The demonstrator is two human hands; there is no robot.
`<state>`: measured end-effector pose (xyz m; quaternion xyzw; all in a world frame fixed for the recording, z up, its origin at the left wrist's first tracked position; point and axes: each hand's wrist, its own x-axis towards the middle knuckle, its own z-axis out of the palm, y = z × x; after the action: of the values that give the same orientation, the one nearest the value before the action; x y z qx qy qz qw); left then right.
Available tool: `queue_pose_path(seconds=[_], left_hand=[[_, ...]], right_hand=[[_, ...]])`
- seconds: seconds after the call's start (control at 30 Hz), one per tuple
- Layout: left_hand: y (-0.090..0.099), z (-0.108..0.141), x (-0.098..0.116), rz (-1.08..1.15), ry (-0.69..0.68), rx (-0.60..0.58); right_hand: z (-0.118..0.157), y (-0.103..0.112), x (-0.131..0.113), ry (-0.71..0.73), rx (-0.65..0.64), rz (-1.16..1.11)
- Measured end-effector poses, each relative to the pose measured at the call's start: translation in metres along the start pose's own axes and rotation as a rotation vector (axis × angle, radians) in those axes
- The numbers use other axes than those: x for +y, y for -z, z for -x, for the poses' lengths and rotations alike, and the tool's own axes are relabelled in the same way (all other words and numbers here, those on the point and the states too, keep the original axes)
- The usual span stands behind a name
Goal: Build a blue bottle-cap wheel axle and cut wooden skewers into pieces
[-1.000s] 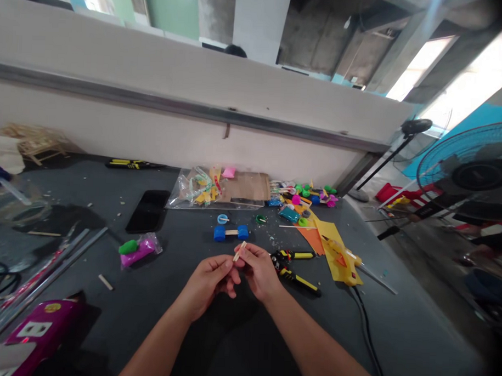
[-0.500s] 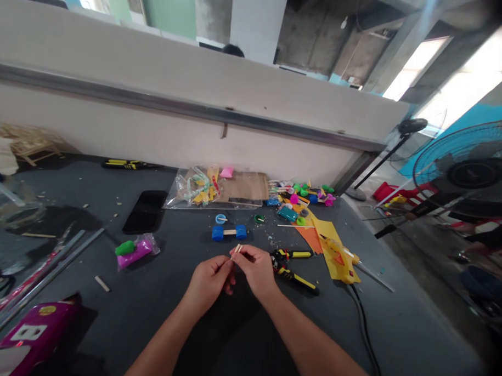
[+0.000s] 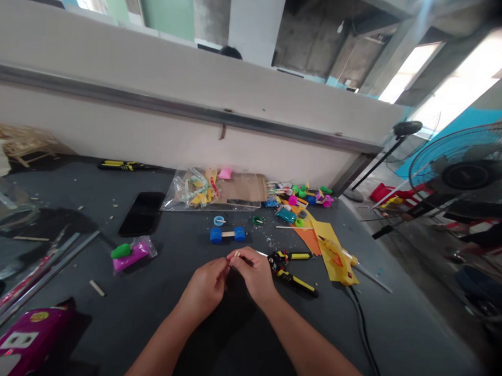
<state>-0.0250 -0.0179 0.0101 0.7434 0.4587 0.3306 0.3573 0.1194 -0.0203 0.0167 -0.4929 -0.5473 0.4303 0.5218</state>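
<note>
My right hand (image 3: 254, 273) is closed in a pinch on small pale wooden sticks (image 3: 237, 254), whose ends show above the fingertips. Against it sits my left hand (image 3: 206, 285), its fingers curled and meeting the right fingertips; what they grip is mostly hidden. Just beyond the hands lies a pair of blue wheels (image 3: 228, 234) joined by a wooden stick. Behind that are a light blue ring (image 3: 219, 221) and a dark green ring (image 3: 257, 220). Pliers with yellow and black handles (image 3: 293, 266) lie open right beside my right hand.
A yellow glue gun (image 3: 341, 257) with a black cord rests on yellow paper at right. A phone (image 3: 142, 214), a purple clay packet (image 3: 134, 255) and a magenta device (image 3: 29, 339) are at left. A plastic bag (image 3: 242, 196) lies near the partition.
The wooden sticks have sunk lower between my fingers, so less of them shows. My left hand has rolled inward, its fingers more tucked. The view has shifted slightly.
</note>
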Motion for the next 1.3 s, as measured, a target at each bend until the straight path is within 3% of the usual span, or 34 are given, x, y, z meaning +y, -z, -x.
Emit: queue_pose_path(seconds=[0.17,0.3,0.4,0.5,0.83,1.07,1.3], left_hand=[[-0.004,0.0,0.002,0.233,0.111,-0.053],[-0.007,-0.004,0.009,0.71,0.408,-0.019],[-0.004,-0.006,0.013,1.023,0.567,-0.005],[0.0,-0.005,0.012,1.148,0.608,0.003],[0.001,-0.004,0.005,1.168,0.664,0.05],[0.0,-0.004,0.007,1.067,0.601,-0.058],[-0.011,-0.005,0.002,0.763,0.528,0.019]], right_hand=[[-0.001,0.002,-0.002,0.029,0.008,0.053],[-0.001,0.003,0.0,0.035,-0.001,0.055],[-0.001,0.003,0.004,0.129,-0.011,0.158],[-0.001,0.002,0.007,0.235,-0.054,0.316],[-0.002,-0.004,0.014,0.249,-0.116,0.429],[-0.001,-0.002,0.009,0.162,-0.007,0.27],[0.0,-0.006,0.015,-0.042,0.031,0.052]])
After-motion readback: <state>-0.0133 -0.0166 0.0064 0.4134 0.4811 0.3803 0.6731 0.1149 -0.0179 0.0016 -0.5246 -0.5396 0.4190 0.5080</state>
